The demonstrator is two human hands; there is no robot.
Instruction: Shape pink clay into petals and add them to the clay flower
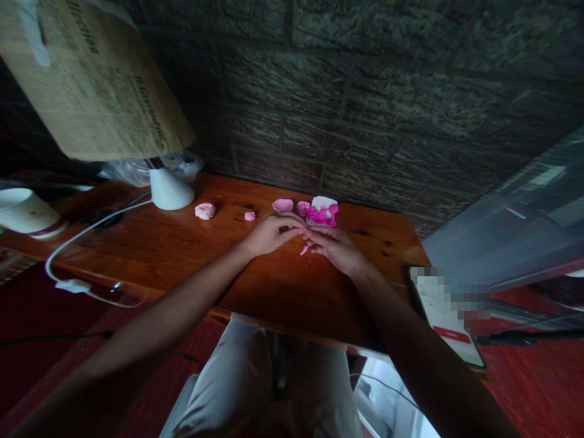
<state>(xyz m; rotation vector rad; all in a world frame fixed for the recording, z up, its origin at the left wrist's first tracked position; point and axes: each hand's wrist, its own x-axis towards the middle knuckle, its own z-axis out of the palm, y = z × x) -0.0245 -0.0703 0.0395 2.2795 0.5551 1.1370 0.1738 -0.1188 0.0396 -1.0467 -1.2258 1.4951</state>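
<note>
Right hand (335, 248) pinches pink clay bit (303, 249).

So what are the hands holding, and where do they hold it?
The left hand and right hand meet over the wooden table, pinching a small pink clay bit between the fingertips; its lower end pokes out below them.

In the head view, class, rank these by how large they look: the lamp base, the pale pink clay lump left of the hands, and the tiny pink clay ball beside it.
1. White lamp base
2. Pale pink clay lump
3. Tiny pink clay ball

All three sit at a similar depth on the wooden table, so the ranking looks reliable.
</note>
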